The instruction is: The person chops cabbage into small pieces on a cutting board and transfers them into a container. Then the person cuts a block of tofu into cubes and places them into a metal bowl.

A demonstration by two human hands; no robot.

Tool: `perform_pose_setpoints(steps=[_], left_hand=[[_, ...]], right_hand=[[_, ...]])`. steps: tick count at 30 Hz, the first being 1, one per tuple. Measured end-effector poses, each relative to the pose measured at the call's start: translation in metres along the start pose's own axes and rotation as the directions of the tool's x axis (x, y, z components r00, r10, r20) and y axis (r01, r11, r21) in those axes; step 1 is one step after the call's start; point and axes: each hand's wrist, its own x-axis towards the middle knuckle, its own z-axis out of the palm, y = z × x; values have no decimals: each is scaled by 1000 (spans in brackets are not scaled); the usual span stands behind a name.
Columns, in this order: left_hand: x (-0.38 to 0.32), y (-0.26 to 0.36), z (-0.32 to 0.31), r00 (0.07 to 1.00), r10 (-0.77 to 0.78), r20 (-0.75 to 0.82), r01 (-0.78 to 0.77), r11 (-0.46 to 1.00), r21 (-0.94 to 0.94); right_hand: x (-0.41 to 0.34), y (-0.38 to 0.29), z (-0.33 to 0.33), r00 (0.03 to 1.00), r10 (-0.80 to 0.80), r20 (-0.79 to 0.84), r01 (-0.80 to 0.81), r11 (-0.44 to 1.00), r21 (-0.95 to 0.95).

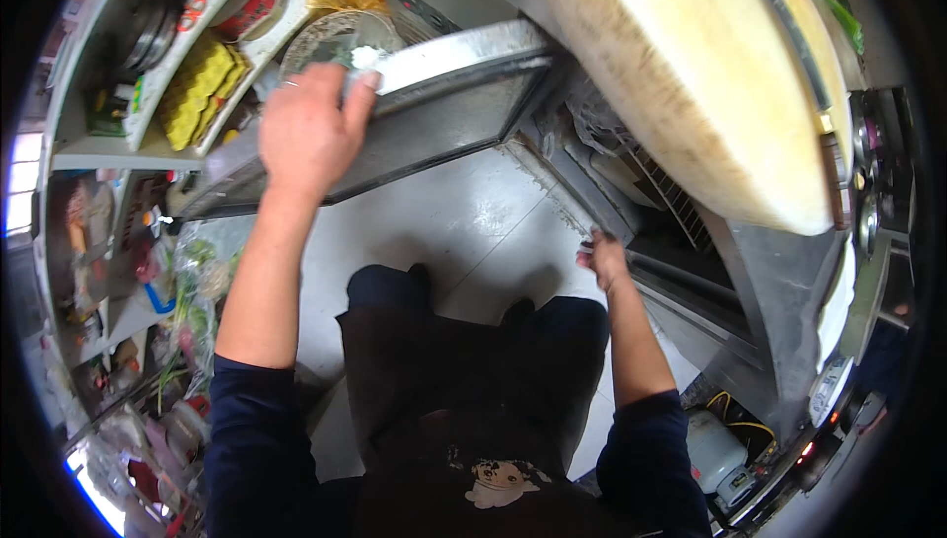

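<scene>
My left hand [314,131] grips the upper edge of an open door [459,113] on a stainless steel under-counter refrigerator. Its fingers reach over the far side, with the thumb along the top. Lower and to the right, my right hand [607,260] is beside the cabinet's opening, fingers curled. Something small and dark shows at its fingertips, too blurred to name. Inside the dark cabinet are a wire rack [669,194] and clear plastic wrapping [592,120]. The door stands out over the pale tiled floor [459,220], in front of my knees.
A thick cutting board [666,72] overhangs the counter on the right, with a long knife [788,35] lying on it. Shelves at the left hold yellow egg trays [203,90] and a red tub [255,9]. Bagged vegetables [200,264] hang below. A gas cylinder [718,449] stands lower right.
</scene>
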Motion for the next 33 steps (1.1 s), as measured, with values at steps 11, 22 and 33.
perform_pose_setpoints(steps=[11, 22, 33], left_hand=[[8, -14, 35, 948, -5, -317, 7, 1000, 3], [2, -11, 35, 931, -116, -346, 88, 991, -96], [-109, 248, 306, 711, 468, 525, 235, 546, -804]], right_hand=[[265, -3, -79, 969, -30, -246, 230, 482, 845], [152, 30, 3, 992, -10, -126, 121, 351, 929], [16, 130, 60, 994, 110, -19, -19, 333, 943]])
